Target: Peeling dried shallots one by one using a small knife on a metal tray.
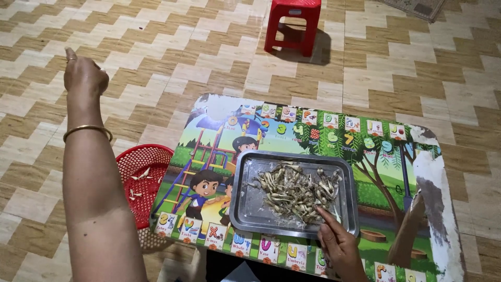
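A steel tray (pixel 250 209) sits on a small table (pixel 376 172) with a colourful cartoon top, holding a pile of pale, dried-looking root or stem pieces (pixel 295 190). My right hand (pixel 339 245) rests at the tray's near right corner, its index finger touching the edge of the pile. My left hand (pixel 83 75) is stretched out far to the left over the floor, with the index finger pointing away and the other fingers curled. It holds nothing. A gold bangle (pixel 87 130) is on that wrist.
A red plastic basket (pixel 141 180) with a few pale scraps stands on the floor left of the table. A red plastic stool (pixel 292 23) stands at the back. The floor is tiled in a zigzag pattern. A mat corner (pixel 417 8) shows at top right.
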